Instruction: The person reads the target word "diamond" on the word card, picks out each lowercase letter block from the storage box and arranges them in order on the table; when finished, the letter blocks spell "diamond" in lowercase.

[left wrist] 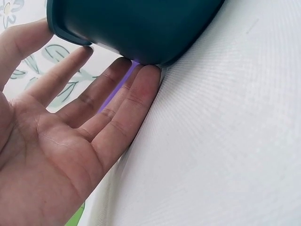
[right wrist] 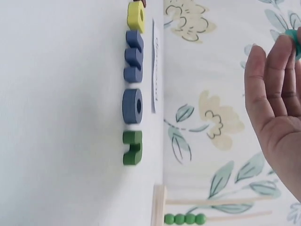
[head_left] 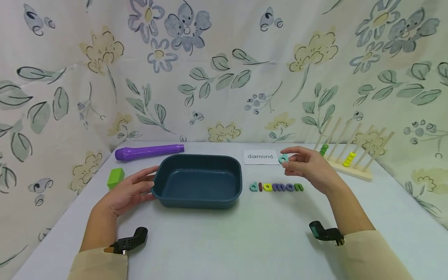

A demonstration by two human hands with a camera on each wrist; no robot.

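Observation:
My left hand (head_left: pixel 127 192) rests against the left end of a dark teal tray (head_left: pixel 197 203), its fingers nearly straight. In the left wrist view the fingertips (left wrist: pixel 146 77) touch the tray's side low down, close over the table. My right hand (head_left: pixel 309 167) is raised at the right and pinches a small teal toy letter (head_left: pixel 283 158) between thumb and fingers. Below that hand, colourful letters on the table spell "diamon", with the green n (head_left: pixel 299 187) at the right end. Behind them stands a white card (head_left: pixel 260 157) printed "diamond".
A purple toy microphone (head_left: pixel 150 151) lies behind the tray. At the far left sits a green block (head_left: pixel 115 178). A wooden bead rack (head_left: pixel 351 170) with upright rods and green and yellow beads stands at the back right, before the floral cloth (head_left: pixel 224 89).

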